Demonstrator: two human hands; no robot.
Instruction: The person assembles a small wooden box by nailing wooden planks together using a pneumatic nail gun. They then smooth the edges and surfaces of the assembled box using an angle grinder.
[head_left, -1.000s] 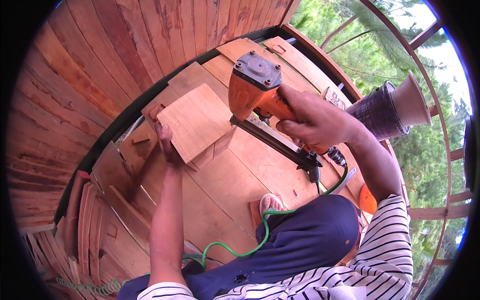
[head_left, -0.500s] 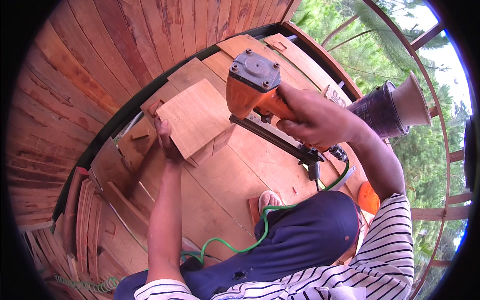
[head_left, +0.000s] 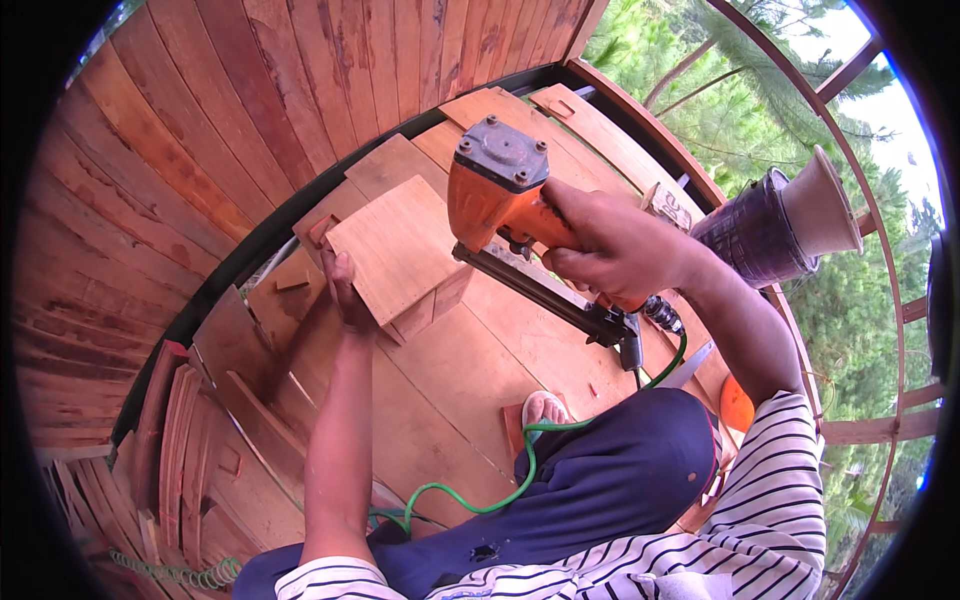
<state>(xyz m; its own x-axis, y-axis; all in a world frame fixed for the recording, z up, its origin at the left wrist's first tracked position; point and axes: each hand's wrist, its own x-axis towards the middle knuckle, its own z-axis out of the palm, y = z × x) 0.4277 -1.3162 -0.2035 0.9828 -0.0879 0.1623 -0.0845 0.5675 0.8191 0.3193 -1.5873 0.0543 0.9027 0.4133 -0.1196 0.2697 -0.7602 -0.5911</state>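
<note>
Several reddish-brown narrow wooden strips [head_left: 175,450] lay at near left. Left hand [head_left: 345,288] clamped on left edge of pale-brown rectangular wooden box [head_left: 395,245], left of centre. Orange-and-black metal nail gun [head_left: 485,205] hung just right of box, clasped in right hand [head_left: 622,245].

Orange nail gun [head_left: 527,213], held up, beside pale wooden box [head_left: 398,250]

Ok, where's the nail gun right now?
The orange nail gun is in the right hand, upper middle of the head view, just right of the wooden box.
</note>
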